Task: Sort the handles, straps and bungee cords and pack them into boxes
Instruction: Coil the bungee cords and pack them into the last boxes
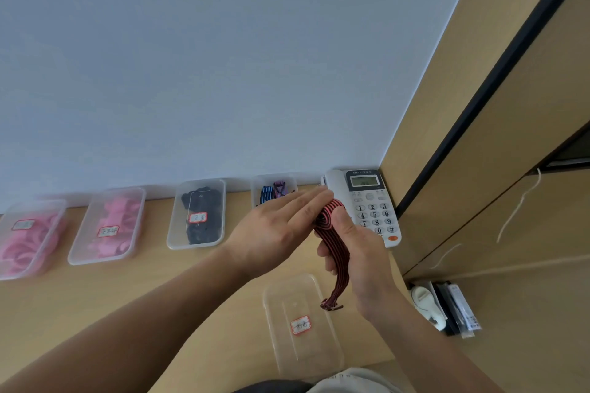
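Note:
A red and black striped strap [333, 242] is gripped in my right hand [360, 252], its upper end rolled into a loop and its frayed tail hanging down. My left hand [281, 223] lies flat against the rolled end, fingers stretched out. Below the strap a clear lid [300, 329] with a red-bordered label lies on the wooden table. Along the wall stand clear boxes: two with pink pieces [28, 239] [108, 226], one with black pieces [198, 214], and one with blue and purple striped straps [274, 191].
A white desk telephone [370, 204] sits in the back right corner, close behind my hands. A wooden cabinet wall [479, 169] rises on the right. Down beside the table lie a white object and dark packets [443, 306].

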A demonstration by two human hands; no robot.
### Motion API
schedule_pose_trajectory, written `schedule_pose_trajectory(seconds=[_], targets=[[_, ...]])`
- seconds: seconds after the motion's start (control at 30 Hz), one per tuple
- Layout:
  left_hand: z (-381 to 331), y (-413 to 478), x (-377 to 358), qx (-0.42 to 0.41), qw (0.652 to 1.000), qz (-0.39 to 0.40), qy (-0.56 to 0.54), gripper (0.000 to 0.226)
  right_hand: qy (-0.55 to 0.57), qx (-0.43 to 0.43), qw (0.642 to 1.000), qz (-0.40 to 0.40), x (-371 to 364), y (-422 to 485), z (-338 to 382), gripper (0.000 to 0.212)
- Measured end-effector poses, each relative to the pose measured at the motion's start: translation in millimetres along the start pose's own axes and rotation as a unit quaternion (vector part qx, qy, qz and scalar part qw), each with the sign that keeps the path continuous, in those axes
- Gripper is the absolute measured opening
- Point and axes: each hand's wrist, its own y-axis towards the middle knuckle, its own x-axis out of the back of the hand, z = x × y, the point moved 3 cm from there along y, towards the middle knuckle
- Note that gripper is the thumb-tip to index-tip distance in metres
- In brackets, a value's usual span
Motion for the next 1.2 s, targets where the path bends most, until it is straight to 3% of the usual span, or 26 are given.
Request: schedule_pose_trajectory(seconds=[0.1, 0.2, 0.27, 0.33, 0.4, 0.47, 0.5, 0.53, 0.67, 0.83, 1.2], targets=[[3, -3, -3, -0.007, 1.000, 0.029, 0.004, 0.042, 0.006, -0.004, 1.000, 0.009, -1, -1, 2, 0.071], [6, -4, -3, 0.003, 0.999, 0.051, -0.018, 0.054, 0.025, -0.006, 1.000, 0.014, -1, -1, 2, 0.065], [6, -4, -3, 0.102, 0.984, 0.070, -0.125, 0.065, 0.039, 0.006, 0.999, 0.014, 0, -2, 3, 0.060], [6, -5, -3, 0.290, 0.909, 0.074, -0.291, 0.067, 0.039, 0.029, 0.999, 0.024, -2, -3, 4, 0.041], [8, -1, -3, 0.448, 0.772, 0.079, -0.444, 0.053, 0.038, 0.051, 0.997, 0.037, -5, -4, 6, 0.025], [7, 4, -2, 0.511, 0.641, 0.115, -0.561, 0.033, 0.035, 0.068, 0.996, 0.041, -6, -4, 5, 0.025], [4, 6, 0, 0.514, 0.604, 0.133, -0.595, 0.037, 0.027, 0.075, 0.996, 0.044, -6, -4, 5, 0.025], [1, 7, 2, 0.505, 0.590, 0.140, -0.614, 0.040, 0.018, 0.080, 0.995, 0.048, -6, -5, 5, 0.023], [0, 9, 8, 0.497, 0.645, 0.095, -0.573, 0.046, -0.001, 0.081, 0.995, 0.052, -5, -8, 4, 0.029], [-1, 17, 18, 0.470, 0.695, 0.033, -0.544, 0.033, -0.007, 0.066, 0.997, 0.040, -3, -8, -2, 0.034], [-19, 12, 30, 0.310, 0.913, 0.001, -0.264, 0.047, -0.070, 0.016, 0.997, 0.040, 0, -10, -5, 0.046]])
